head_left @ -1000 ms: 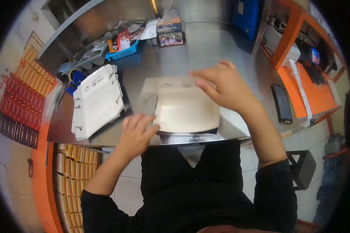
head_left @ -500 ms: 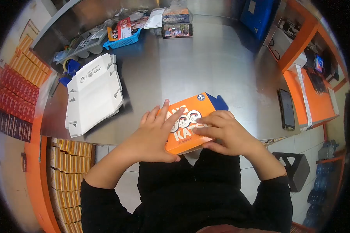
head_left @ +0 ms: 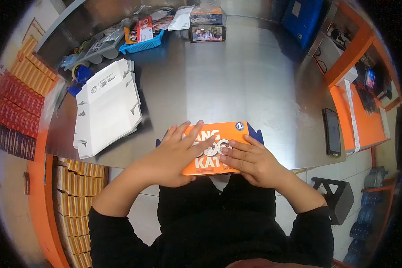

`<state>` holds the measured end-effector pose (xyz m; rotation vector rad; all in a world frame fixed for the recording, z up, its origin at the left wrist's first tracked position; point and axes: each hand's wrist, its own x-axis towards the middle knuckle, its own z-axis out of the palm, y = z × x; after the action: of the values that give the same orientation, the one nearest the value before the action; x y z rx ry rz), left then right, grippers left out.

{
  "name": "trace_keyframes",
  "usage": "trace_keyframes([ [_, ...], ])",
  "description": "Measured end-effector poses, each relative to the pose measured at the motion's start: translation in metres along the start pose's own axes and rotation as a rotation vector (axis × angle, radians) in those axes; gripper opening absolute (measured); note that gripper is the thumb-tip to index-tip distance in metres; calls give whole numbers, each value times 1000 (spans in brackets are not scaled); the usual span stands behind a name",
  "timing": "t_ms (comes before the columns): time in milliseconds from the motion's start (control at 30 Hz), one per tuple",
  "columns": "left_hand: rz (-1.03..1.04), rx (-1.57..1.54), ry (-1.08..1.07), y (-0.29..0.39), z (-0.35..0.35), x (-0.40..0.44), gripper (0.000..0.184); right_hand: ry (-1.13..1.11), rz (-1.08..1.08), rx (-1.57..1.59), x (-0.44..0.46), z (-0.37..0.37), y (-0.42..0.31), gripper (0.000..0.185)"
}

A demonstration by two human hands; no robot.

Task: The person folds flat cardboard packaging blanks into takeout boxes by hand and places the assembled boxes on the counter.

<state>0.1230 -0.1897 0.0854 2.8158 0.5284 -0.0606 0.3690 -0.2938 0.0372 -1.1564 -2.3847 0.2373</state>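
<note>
An orange cardboard box (head_left: 225, 132) with white lettering and round cartoon faces on its lid lies at the near edge of the metal table, its lid down. Dark blue flaps stick out at its left and right ends. Across the left part of the lid rests my left hand (head_left: 176, 156), fingers spread and stretched out. My right hand (head_left: 260, 161) lies over the lid's right side, its fingers extended flat toward the middle. Both palms hide parts of the print and the box's sides.
Left on the metal table (head_left: 228, 85) is a stack of flat white box blanks (head_left: 109, 107). Behind it are a blue basket (head_left: 143, 45) and a tape dispenser (head_left: 81, 75). A propped phone (head_left: 207, 34) plays video at the back; another phone (head_left: 332, 131) lies at right.
The box has turned so its front edge lies nearly level with the table edge. My hands have shifted with it, the right one now flatter on the lid.
</note>
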Motion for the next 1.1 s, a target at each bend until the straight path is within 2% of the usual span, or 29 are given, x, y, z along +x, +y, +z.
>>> trace_keyframes([
  [33,2,1,-1,5,3,-4,89,2,2,0,0,1,0,47],
  [100,-68,20,64,17,10,-13,73,60,-1,7,0,3,0,54],
  [133,-65,22,60,19,16,-16,73,63,2,8,-1,2,0,54],
  [200,-47,107,195,18,27,-22,61,45,8,14,1,0,-2,53],
  [333,-20,105,276,20,24,-26,57,42,6,27,3,-8,-6,51],
  [600,18,-62,25,10,12,-39,54,-163,7,99,-6,-21,4,49],
  [733,-60,-74,177,8,50,-47,53,-12,81,33,-23,10,-4,51],
  [800,-196,-505,611,7,80,-44,62,349,361,408,-24,27,-15,51],
  [833,-194,-505,615,7,94,-40,62,349,359,405,-22,27,-17,51],
  [900,-265,-1291,920,10,108,-33,80,331,573,561,-22,28,-20,53],
  [933,-263,-1291,916,10,108,-35,80,334,576,561,-22,27,-21,53],
  [1000,-199,-1480,805,13,88,-40,96,374,622,752,-17,22,-18,53],
  [1033,-193,-1472,809,13,78,-43,96,379,613,750,-13,18,-16,53],
  [1100,-23,-997,801,11,59,-55,99,412,793,1541,-6,11,-15,52],
])
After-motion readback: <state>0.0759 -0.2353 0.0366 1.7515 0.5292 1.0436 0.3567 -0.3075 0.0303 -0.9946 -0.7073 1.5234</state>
